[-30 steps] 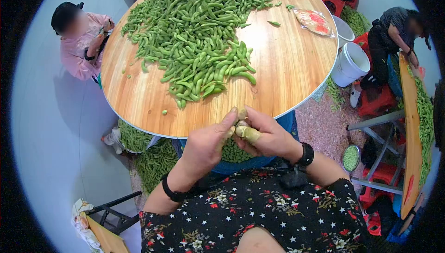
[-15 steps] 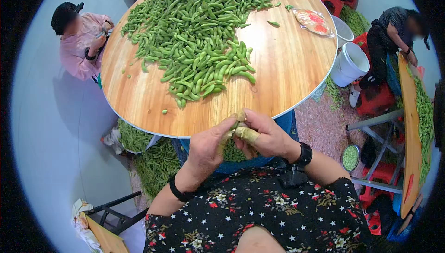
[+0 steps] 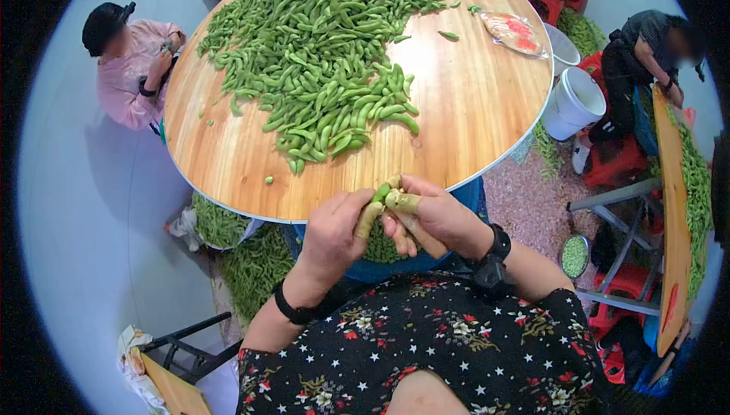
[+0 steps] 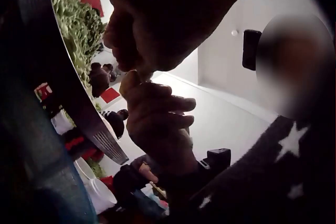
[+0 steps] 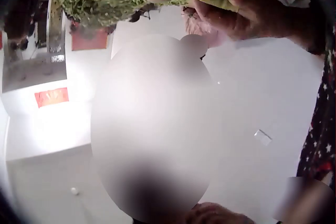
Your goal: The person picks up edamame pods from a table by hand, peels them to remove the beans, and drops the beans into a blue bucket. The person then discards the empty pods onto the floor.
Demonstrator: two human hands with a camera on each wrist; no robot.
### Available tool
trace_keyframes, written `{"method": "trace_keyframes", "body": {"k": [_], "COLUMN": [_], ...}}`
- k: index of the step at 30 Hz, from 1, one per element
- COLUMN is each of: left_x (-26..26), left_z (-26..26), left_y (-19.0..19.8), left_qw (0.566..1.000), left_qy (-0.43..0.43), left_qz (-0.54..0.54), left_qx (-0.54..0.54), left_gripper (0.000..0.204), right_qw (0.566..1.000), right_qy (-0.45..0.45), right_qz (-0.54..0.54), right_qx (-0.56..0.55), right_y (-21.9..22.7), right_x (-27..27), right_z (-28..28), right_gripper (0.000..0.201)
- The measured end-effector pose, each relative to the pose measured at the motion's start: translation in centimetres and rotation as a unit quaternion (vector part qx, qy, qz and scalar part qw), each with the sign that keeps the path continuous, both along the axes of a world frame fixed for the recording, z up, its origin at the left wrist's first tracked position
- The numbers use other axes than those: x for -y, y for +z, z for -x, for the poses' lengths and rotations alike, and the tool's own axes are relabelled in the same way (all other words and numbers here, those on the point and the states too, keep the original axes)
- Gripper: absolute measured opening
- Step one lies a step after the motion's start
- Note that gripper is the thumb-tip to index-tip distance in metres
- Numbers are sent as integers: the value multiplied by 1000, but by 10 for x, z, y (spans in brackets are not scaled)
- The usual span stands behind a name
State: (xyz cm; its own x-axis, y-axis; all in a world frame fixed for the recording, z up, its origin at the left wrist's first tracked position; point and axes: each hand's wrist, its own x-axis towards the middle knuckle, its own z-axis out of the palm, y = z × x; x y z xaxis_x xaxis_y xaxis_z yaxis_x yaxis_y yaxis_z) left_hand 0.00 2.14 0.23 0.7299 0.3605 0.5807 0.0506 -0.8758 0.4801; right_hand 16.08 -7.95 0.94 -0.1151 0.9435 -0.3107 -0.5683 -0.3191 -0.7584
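In the head view both hands meet in front of the round table's near edge. A green soybean pod [image 3: 382, 192] shows between their fingertips. My left hand [image 3: 328, 231] pinches it between thumb and forefinger. The right hand [image 3: 449, 220] has its thumb and forefinger on the pod's other end, with its lower fingers loosely bent below. Yellowish coverings sit on both thumbs. Under the hands is a blue tub [image 3: 357, 270] with shelled green beans [image 3: 382, 248] in it. The left wrist view is dark, with the right hand [image 4: 157, 113] in silhouette; the pod is hidden there.
A big heap of soybean pods [image 3: 327, 58] covers much of the round wooden table [image 3: 471, 126], with a plastic packet [image 3: 515, 35] at its right. White buckets [image 3: 574, 107] stand beside it. More pods [image 3: 255, 274] lie below left. Other people sit left and right.
The fingertips, close together earlier, have parted a little, and the green pod shows more plainly between them. The right hand's lower fingers have come further into view.
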Motion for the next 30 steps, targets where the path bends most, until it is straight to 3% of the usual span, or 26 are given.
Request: {"method": "trace_keyframes", "body": {"k": [2,3,4,5,6,7,8,10,14,16,17,19,23,25,26,28,29,30], "left_x": [4,2,-2,-6,-10,-10,-10,-9,-4,-2,-3,-4,-6,-9,-7,-1,0,1], "left_z": [1,-1,-2,-2,-4,-5,-6,-8,-10,-9,-9,-11,-14,-15,-16,-18,-18,-17], "left_y": [1,4,2,-1,-4,-6,-6,-5,0,9,5,-6,-9,-14,-12,1,6,10], "left_qw": [953,884,884,848,806,824,824,911,925,862,861,920,907,949,949,973,974,965], "left_qy": [23,57,57,32,7,22,22,37,16,9,9,17,64,96,96,85,85,71], "left_qz": [299,463,463,529,592,567,567,410,378,504,504,386,413,299,299,209,208,247], "left_qx": [-32,-32,-32,-16,0,-2,-2,-32,-31,-64,-64,-63,-50,-23,-22,-45,-44,-57], "left_gripper": [17,17,17,17,18,16,16,15,15,16,16,16,15,11,11,9,9,8], "right_qw": [1000,993,979,979,955,921,921,792,834,870,870,764,756,741,741,736,770,769], "right_qy": [-9,-10,-11,-12,-9,-6,-6,-137,-93,-93,-92,-152,-188,-225,-225,-161,-170,-170], "right_qz": [-7,-28,-48,-48,-67,-86,-86,-180,-142,-142,-142,-249,-210,-207,-208,-292,-264,-266], "right_qx": [26,111,196,197,289,379,379,568,525,463,462,576,590,597,597,588,555,555], "right_y": [5,7,7,8,9,9,8,4,1,-13,-16,-19,-11,-1,-4,-12,-10,-9], "right_x": [-1,-2,-3,-4,-7,-8,-10,-13,-19,-23,-24,-25,-23,-19,-20,-23,-22,-22], "right_z": [3,4,4,0,-5,-7,-8,-9,-15,-17,-17,-18,-19,-17,-16,-14,-11,-12], "right_gripper": [17,17,17,17,18,20,20,22,18,18,18,18,18,18,18,18,19,19]}}
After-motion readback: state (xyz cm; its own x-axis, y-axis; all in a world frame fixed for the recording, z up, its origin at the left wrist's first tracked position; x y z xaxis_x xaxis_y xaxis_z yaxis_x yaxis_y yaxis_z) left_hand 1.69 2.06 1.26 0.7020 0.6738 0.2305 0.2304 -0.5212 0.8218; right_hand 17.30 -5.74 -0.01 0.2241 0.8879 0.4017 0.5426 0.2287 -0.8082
